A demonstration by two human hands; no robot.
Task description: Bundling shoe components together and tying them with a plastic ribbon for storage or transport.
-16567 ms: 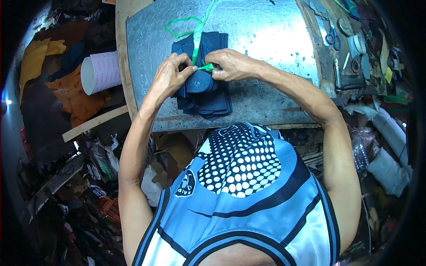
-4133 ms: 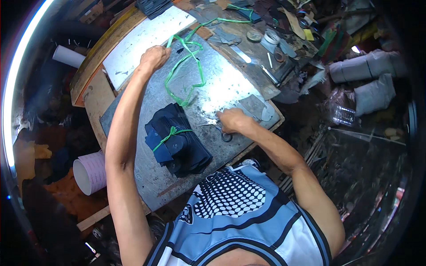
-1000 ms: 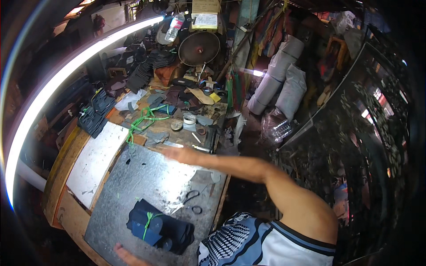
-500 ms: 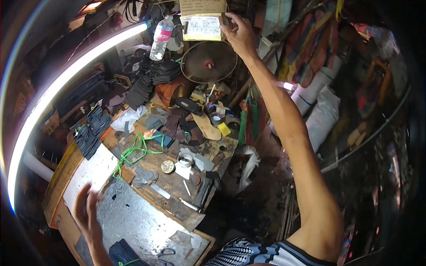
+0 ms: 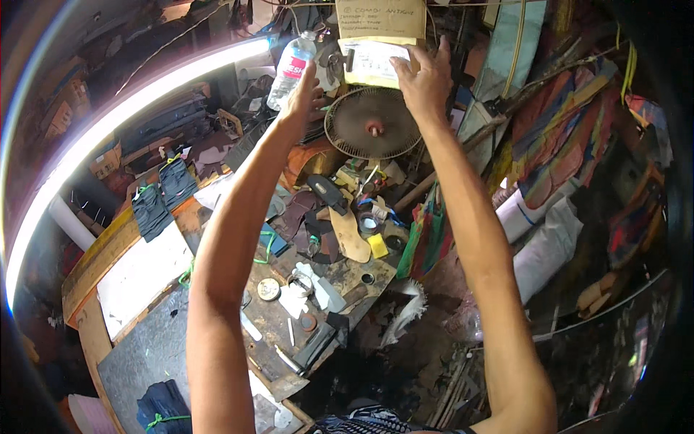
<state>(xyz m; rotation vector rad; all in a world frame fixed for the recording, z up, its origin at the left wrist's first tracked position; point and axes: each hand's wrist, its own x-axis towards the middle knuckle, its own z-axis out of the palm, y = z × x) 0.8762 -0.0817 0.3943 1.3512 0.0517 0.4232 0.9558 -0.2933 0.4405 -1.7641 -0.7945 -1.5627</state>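
Observation:
My right hand (image 5: 426, 83) reaches up to a white and yellow paper sheet (image 5: 372, 61), its fingers spread over the sheet's right edge. A dark clip holds the sheet below a piece of brown cardboard (image 5: 383, 20) with handwriting. My left hand (image 5: 303, 101) is raised beside a clear plastic bottle (image 5: 288, 85) with a pink label, overlapping its lower right side. Its fingers point up, somewhat apart, and nothing shows in them. Directly below the sheet, between my hands, is a round fan (image 5: 372, 123) with a wire guard.
A bright tube light (image 5: 137, 116) curves along the left. The cluttered workbench (image 5: 271, 347) below bears leather scraps, a round tin (image 5: 268, 289), a yellow block (image 5: 377, 246) and bundles of dark pieces (image 5: 152, 213). White rolls (image 5: 549, 253) and colourful cloth (image 5: 560, 137) stand at right.
My left hand has risen from over the bench to beside the bottle. My right hand has shifted from the sheet's edge farther over it. The whole view has moved slightly.

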